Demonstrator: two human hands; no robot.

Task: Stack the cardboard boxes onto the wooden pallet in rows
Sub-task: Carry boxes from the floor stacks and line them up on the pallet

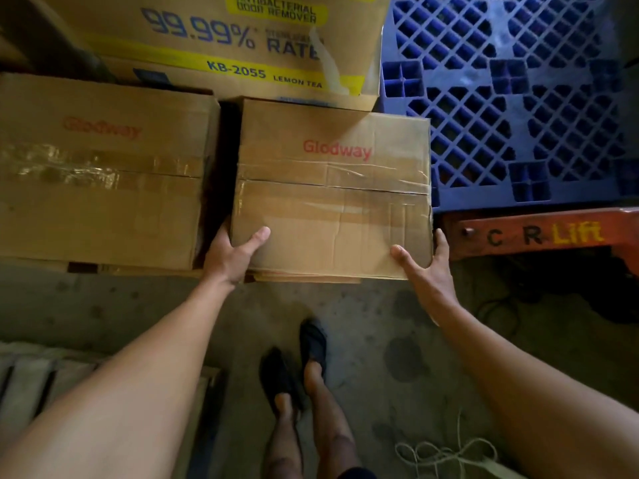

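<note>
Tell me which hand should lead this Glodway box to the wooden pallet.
Left, probably. The left hand grips the box corner on the side where the wooden pallet lies; the right hand holds the corner away from it.

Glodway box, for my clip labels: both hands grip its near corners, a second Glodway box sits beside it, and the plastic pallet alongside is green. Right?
No: the head view shows the plastic pallet is blue, not green. The left hand and right hand do grip the Glodway box at its near corners, with the second Glodway box beside it.
</note>
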